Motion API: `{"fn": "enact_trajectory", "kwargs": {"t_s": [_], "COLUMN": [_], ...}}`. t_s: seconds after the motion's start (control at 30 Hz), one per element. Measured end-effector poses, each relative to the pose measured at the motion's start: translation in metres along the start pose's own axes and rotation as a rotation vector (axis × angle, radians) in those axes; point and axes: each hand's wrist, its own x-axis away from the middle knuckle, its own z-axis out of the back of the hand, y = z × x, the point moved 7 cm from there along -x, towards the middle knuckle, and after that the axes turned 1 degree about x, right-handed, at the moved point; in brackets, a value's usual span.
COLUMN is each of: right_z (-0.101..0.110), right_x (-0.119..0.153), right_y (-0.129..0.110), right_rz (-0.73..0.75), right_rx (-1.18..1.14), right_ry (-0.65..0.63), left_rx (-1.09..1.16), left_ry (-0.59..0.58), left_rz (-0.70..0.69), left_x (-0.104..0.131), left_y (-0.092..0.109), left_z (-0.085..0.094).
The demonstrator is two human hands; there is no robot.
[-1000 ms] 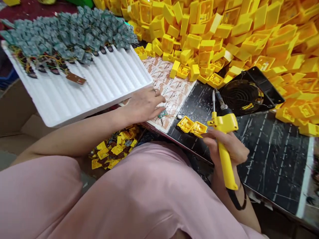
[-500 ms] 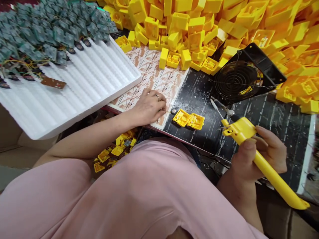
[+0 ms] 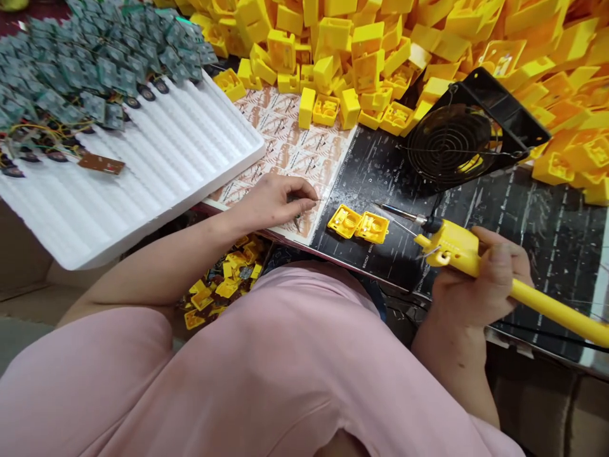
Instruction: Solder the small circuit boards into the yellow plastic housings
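Observation:
My right hand (image 3: pixel 490 273) is wrapped round a yellow soldering gun (image 3: pixel 454 246), whose metal tip points left over the black mat. Two small open yellow case halves (image 3: pixel 358 225) lie side by side between the tip and my left hand. My left hand (image 3: pixel 280 200) rests at the edge of the patterned sheet (image 3: pixel 316 158), thumb and fingertips close together. Something thin and dark shows under its fingers, too small to make out.
A black fan (image 3: pixel 450 143) leans at the back of the black mat (image 3: pixel 371 165). Yellow cases (image 3: pixel 328 76) are heaped behind. At the left a white foam tray (image 3: pixel 190 152) bears many circuit boards (image 3: pixel 109 70) and a brown board (image 3: pixel 101 164).
The soldering gun has swung level and its tip has moved left towards the case halves. My left hand has turned, and the small round part by its fingertips no longer shows beside the cases.

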Motion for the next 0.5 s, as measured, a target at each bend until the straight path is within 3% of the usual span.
{"fn": "enact_trajectory", "kwargs": {"t_s": [0.3, 0.5], "right_z": [0.012, 0.013], "right_x": [0.012, 0.015], "right_y": [-0.016, -0.018], "right_rz": [0.115, 0.218], "right_rx": [0.121, 0.152], "right_ry": [-0.252, -0.321], "left_rx": [-0.141, -0.118], "left_ry": [-0.056, -0.093], "left_rz": [-0.125, -0.022], "left_x": [-0.006, -0.012], "left_y": [0.014, 0.011], "left_z": [-0.028, -0.029]}}
